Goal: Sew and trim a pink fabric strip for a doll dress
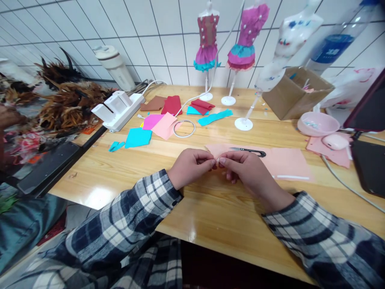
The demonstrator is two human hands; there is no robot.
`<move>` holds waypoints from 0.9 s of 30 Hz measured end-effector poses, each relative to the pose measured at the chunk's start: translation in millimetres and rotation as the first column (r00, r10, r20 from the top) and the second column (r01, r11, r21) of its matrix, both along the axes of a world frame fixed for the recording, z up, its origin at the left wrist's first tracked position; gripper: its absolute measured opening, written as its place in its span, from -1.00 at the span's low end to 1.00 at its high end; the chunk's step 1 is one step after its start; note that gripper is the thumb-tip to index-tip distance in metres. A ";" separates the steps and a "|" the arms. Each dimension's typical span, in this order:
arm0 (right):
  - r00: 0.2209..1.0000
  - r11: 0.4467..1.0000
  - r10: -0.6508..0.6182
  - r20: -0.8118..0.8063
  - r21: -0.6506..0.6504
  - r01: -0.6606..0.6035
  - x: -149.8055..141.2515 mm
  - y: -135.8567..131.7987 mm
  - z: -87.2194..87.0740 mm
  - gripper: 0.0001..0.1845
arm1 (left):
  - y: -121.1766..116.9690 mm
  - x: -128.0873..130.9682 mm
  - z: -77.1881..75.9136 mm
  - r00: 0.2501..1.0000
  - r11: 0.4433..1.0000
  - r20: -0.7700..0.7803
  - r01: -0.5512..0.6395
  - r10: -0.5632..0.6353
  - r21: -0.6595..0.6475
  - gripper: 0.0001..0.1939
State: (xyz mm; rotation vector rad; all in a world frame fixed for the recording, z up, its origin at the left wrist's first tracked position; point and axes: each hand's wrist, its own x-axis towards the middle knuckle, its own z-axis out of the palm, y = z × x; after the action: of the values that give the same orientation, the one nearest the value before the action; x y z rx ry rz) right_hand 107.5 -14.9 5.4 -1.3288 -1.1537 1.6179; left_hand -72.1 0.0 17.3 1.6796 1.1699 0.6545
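Note:
My left hand (194, 165) and my right hand (245, 166) meet over the wooden table, fingertips pinched together. Between them is a tiny whitish piece (218, 160), too small to name. Just beyond my fingers lies a peach crepe-like sheet (290, 160), partly hidden by my right hand. A white strip (293, 177) runs along its near edge. Black-handled thread snips (252, 151) rest on the sheet, blades pointing left.
Behind are a tape roll (184, 129), turquoise pieces (138, 137), red pieces (172, 105), two dressed mannequins (207, 44) (245, 44) and a bare patterned one (272, 68). A cardboard box (296, 94), pink bowl (319, 123) and cable (349, 184) are right; a power strip (124, 112) is left.

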 end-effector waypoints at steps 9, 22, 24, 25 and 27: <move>0.998 0.998 -0.031 0.047 0.048 0.029 -3.3 -1.4 -0.4 -0.74 | 6.9 -6.5 0.5 1.000 0.998 0.000 0.024 -0.024 -0.063 -0.80; 0.790 0.970 -0.027 0.613 0.208 -0.129 7.2 -1.8 7.0 -0.96 | 22.2 -31.8 7.4 0.927 0.999 -0.373 0.018 -0.032 -0.042 -0.79; 0.732 0.970 -0.014 0.681 0.187 -0.155 14.7 -2.3 5.8 -0.95 | 22.7 -33.8 5.9 0.893 0.999 -0.448 0.054 -0.049 -0.001 -0.78; 0.701 0.970 -0.013 0.713 0.179 -0.164 19.1 -3.0 5.3 -0.95 | 22.5 -34.5 5.6 0.879 0.997 -0.474 0.073 -0.058 0.013 -0.78; 0.635 0.968 -0.026 0.772 0.179 -0.178 28.5 -5.3 4.3 -0.94 | 21.5 -35.7 5.9 0.861 0.995 -0.503 0.096 -0.072 0.022 -0.77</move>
State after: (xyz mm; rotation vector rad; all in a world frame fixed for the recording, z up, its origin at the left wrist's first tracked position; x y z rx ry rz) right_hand 136.0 -20.2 9.8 -1.8943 -1.8596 0.8683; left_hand -107.8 21.5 23.2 1.9979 1.4358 0.1831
